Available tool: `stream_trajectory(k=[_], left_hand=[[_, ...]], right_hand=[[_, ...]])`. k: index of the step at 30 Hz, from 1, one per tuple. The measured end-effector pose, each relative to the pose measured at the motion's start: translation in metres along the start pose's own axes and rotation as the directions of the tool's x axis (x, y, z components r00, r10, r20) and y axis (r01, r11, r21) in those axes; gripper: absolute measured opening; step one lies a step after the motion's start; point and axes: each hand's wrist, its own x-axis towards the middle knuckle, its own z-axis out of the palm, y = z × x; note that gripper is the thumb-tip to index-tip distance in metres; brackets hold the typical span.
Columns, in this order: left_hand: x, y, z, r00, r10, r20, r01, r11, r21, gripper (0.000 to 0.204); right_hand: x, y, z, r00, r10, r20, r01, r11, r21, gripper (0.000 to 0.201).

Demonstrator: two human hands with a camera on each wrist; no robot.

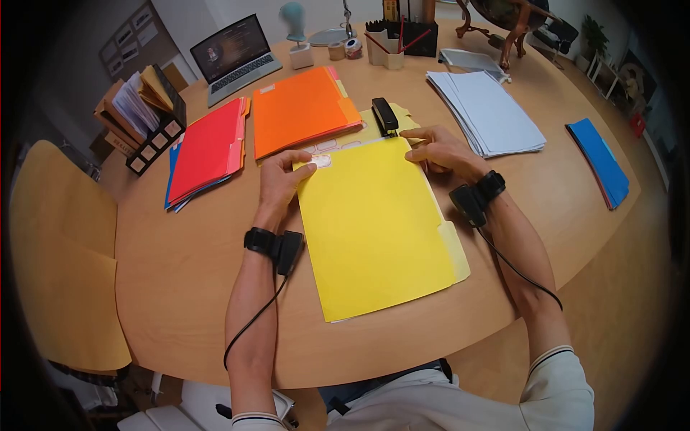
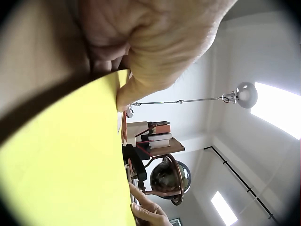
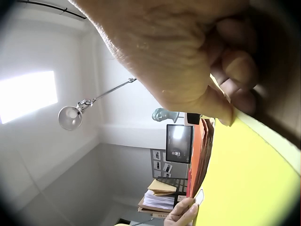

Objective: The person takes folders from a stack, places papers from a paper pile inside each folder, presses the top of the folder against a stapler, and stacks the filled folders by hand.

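A yellow folder (image 1: 381, 230) lies before me with a paler tab on its right side and a small label near its upper left corner. My left hand (image 1: 280, 179) pinches that upper left corner, thumb on top and fingers underneath. At the upper right corner my right hand (image 1: 447, 152) holds the edge between thumb and fingers; its curled fingers show below the sheet in the right wrist view. Just beyond the folder's far edge is a black stapler (image 1: 384, 115), over more yellow folders (image 1: 368, 131) that are partly hidden.
Orange folders (image 1: 305, 108) and red folders (image 1: 212, 144) lie to the left, near a file holder (image 1: 158, 140) and a laptop (image 1: 241, 61). White paper (image 1: 489, 111) and a blue stack (image 1: 598, 161) lie to the right. A pen holder (image 1: 387, 54) stands at the back.
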Motion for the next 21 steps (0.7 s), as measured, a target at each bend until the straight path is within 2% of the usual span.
stream_trajectory(k=[5, 7, 8, 10, 11, 13, 15, 18, 21], left_hand=[[0.001, -0.001, 0.003, 0.999, 0.018, -0.039, -0.020, 0.999, -0.048, 0.016], [0.002, -0.003, 0.005, 0.997, 0.055, -0.062, -0.058, 0.998, -0.038, 0.016], [0.002, -0.004, 0.006, 0.992, 0.094, -0.083, -0.096, 0.995, -0.028, 0.016], [0.003, -0.006, 0.008, 0.989, 0.091, -0.114, -0.093, 0.996, -0.011, 0.018], [0.005, -0.008, 0.008, 0.986, 0.090, -0.142, -0.090, 0.996, 0.007, 0.021], [0.007, -0.011, 0.008, 0.983, 0.115, -0.144, -0.107, 0.992, 0.059, 0.022], [0.010, -0.015, 0.008, 0.979, 0.140, -0.145, -0.124, 0.986, 0.113, 0.023], [0.013, -0.017, 0.011, 0.967, 0.192, -0.167, -0.185, 0.981, 0.055, 0.026], [0.013, -0.014, 0.010, 0.967, 0.210, -0.147, -0.189, 0.971, 0.145, 0.029]], right_hand=[[0.003, 0.007, 0.003, 0.996, -0.037, -0.078, 0.041, 0.998, 0.047, 0.063], [0.002, 0.007, 0.006, 0.983, -0.139, -0.118, 0.132, 0.989, -0.069, 0.067], [0.005, 0.009, 0.008, 0.983, -0.139, -0.117, 0.131, 0.989, -0.071, 0.067], [0.012, 0.015, 0.014, 0.896, -0.413, -0.160, 0.312, 0.845, -0.435, 0.072], [0.010, 0.011, 0.017, 0.897, -0.412, -0.159, 0.311, 0.845, -0.435, 0.072], [0.005, 0.005, 0.023, 0.872, -0.463, -0.158, 0.278, 0.736, -0.617, 0.075], [0.002, -0.001, 0.025, 0.882, -0.445, -0.153, 0.263, 0.736, -0.624, 0.073], [0.003, -0.002, 0.025, 0.895, -0.422, -0.148, 0.233, 0.723, -0.651, 0.072], [-0.001, -0.011, 0.028, 0.915, -0.373, -0.155, 0.179, 0.717, -0.674, 0.071]])
